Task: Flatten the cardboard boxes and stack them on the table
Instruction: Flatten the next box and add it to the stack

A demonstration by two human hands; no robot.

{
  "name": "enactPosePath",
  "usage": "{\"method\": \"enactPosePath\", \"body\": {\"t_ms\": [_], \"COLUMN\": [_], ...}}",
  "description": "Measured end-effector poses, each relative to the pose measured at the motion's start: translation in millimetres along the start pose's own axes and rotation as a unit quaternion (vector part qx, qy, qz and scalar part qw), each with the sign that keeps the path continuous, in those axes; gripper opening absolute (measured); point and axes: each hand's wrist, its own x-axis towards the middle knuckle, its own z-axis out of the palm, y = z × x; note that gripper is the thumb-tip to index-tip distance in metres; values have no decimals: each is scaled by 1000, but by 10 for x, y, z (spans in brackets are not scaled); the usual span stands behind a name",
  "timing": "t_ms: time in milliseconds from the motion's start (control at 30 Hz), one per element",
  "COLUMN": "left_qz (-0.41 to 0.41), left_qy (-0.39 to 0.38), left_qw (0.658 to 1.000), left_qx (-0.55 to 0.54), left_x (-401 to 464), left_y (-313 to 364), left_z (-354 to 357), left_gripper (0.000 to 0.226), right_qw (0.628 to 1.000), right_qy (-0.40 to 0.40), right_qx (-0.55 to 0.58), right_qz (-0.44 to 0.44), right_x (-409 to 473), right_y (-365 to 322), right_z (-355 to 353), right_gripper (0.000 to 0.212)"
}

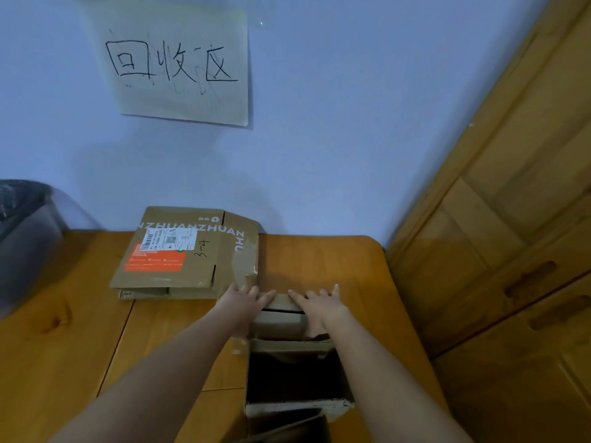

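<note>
A small brown cardboard box [295, 378] stands open on the wooden table [80, 346], its dark inside facing up at me. My left hand [244, 298] and my right hand [319, 303] lie with straight fingers on its far flaps [281, 302], pressing them down and away from me. A flattened box [188, 254] printed "ZHUANZHUAN", with a white shipping label and an orange patch, lies flat at the back of the table, just left of my left hand.
A cardboard sign [179, 62] with handwritten characters hangs on the pale blue wall. A wooden cabinet [511, 235] with door handles stands close on the right. A dark bag-like object [25, 238] sits at the table's far left.
</note>
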Motion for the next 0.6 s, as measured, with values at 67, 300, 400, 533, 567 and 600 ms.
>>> {"method": "enactPosePath", "body": {"t_ms": [67, 300, 400, 533, 567, 600], "left_qz": [-3, -26, -34, -47, -52, -56], "left_qy": [29, 127, 160, 203, 213, 223], "left_qw": [1000, 991, 986, 978, 975, 973], "left_qx": [4, 16, 24, 22, 21, 23], "left_x": [-46, -447, -770, -1269, -1414, -1567], "left_y": [-27, -188, -254, -389, -420, -447], "left_z": [-101, -628, -854, -1045, -1080, -1112], "left_gripper": [115, 104, 108, 112, 113, 113], "right_qw": [1000, 991, 982, 967, 964, 960], "right_qy": [27, 124, 175, 233, 244, 255], "right_qx": [-13, -40, -65, -92, -99, -108], "right_qz": [2, 11, 23, 33, 41, 51], "right_x": [-77, -612, -960, -1383, -1496, -1613], "right_y": [42, 95, -3, -250, -345, -446], "right_z": [-58, -596, -816, -1031, -1077, -1119], "right_gripper": [110, 108, 105, 105, 108, 111]}}
